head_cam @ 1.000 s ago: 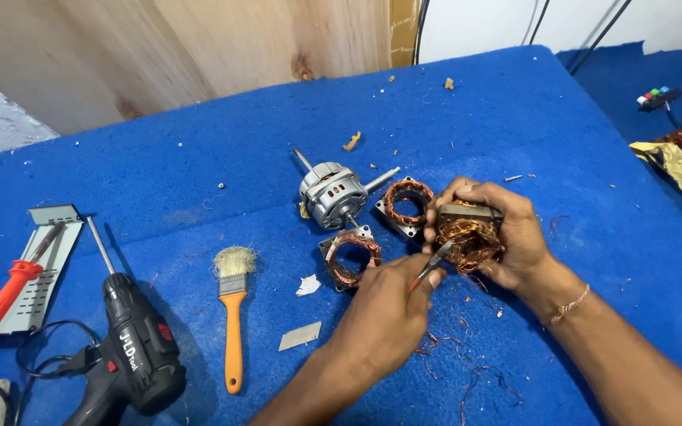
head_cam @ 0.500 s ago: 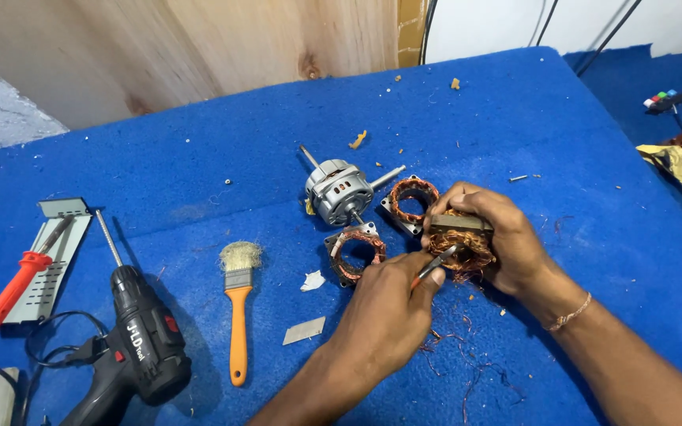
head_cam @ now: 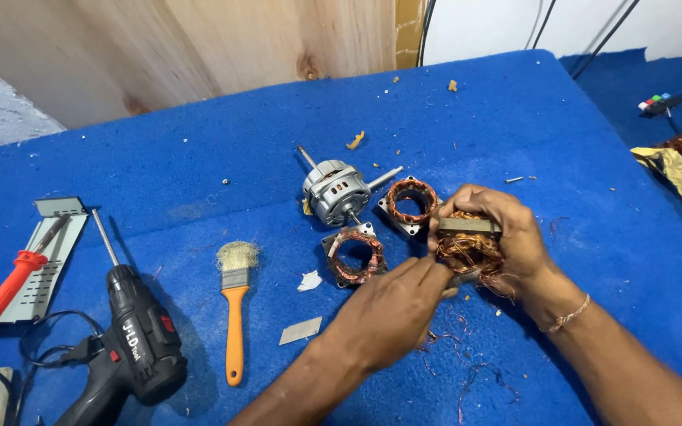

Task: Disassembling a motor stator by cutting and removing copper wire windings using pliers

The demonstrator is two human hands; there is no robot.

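A single head-worn camera looks steeply down and forward, at close range, across a blue-covered table (head_cam: 515,118), both hands low and right of centre, a wooden wall filling the frame's upper left.

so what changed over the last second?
Little: the left hand slid its thin tool slightly toward the copper-wound stator, which the right hand keeps gripping. Two loose stators, motor, brush and drill lie unmoved.
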